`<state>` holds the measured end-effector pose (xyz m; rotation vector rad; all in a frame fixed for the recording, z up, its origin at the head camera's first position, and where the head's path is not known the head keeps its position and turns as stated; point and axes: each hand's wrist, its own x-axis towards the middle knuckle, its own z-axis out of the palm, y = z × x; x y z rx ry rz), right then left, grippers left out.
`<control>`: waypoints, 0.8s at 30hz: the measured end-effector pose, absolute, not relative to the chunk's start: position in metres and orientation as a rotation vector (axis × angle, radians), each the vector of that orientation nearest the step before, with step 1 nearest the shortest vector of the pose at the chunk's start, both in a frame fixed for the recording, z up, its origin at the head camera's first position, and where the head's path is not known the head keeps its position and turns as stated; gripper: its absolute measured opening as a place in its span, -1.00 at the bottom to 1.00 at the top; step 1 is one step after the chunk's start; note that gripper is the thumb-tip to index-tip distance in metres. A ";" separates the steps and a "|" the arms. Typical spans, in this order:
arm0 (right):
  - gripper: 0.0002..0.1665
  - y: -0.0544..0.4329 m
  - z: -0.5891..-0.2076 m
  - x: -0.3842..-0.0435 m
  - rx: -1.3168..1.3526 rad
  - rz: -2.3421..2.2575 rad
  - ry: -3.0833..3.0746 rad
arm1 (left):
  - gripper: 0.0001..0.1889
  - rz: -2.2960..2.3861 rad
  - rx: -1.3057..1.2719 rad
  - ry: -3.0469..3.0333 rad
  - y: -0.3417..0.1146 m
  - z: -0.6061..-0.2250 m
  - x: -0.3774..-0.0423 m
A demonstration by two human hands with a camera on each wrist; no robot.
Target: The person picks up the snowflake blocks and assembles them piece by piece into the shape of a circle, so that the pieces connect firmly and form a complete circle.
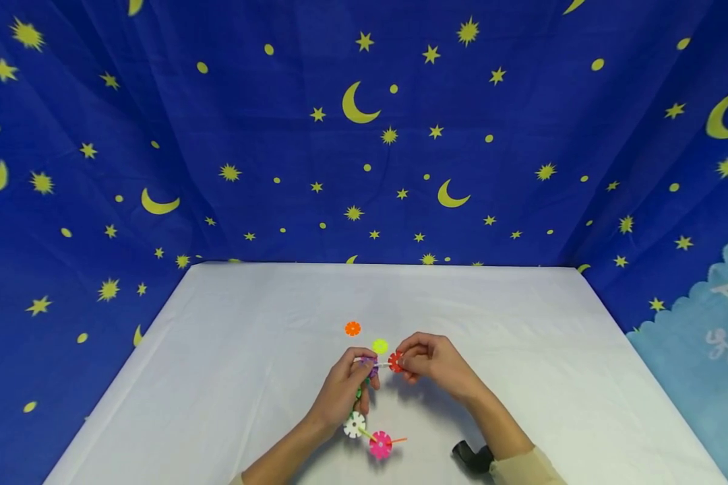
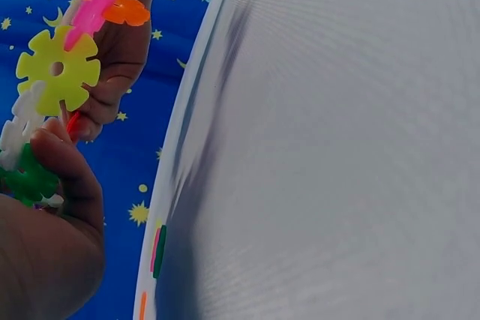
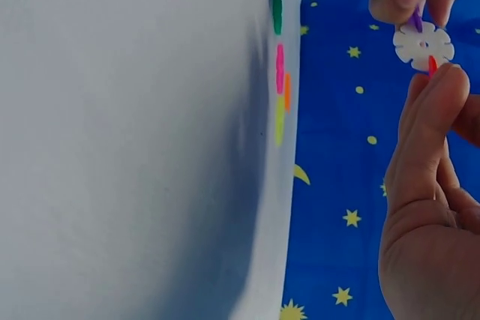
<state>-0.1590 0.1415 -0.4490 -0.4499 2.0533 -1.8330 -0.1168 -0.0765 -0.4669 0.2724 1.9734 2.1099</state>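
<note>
My left hand (image 1: 348, 384) grips a chain of notched plastic discs, pinching near a purple disc (image 1: 369, 365). A white disc (image 3: 424, 46) seen edge-on in the head view stands out toward my right hand (image 1: 433, 364). Between the right thumb and fingers is a red disc (image 1: 395, 362), its edge right at the white disc's rim. Below the left hand the chain runs on through a green disc (image 2: 30, 177), another white disc (image 1: 354, 424), a yellow disc (image 2: 45, 73), a pink disc (image 1: 380, 445) and an orange disc (image 2: 124, 10). The left fingers partly hide the chain.
On the white table (image 1: 249, 350) beyond my hands lie a loose orange disc (image 1: 352, 329) and a yellow disc (image 1: 380, 345). The right wrist view also shows loose green (image 3: 277, 7) and pink discs (image 3: 280, 69). A black curved object (image 1: 473, 458) is beside my right forearm.
</note>
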 end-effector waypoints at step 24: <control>-0.85 0.130 -0.439 -0.143 -0.536 -1.797 2.227 | -0.72 2.160 0.315 1.921 -0.077 -0.470 -0.113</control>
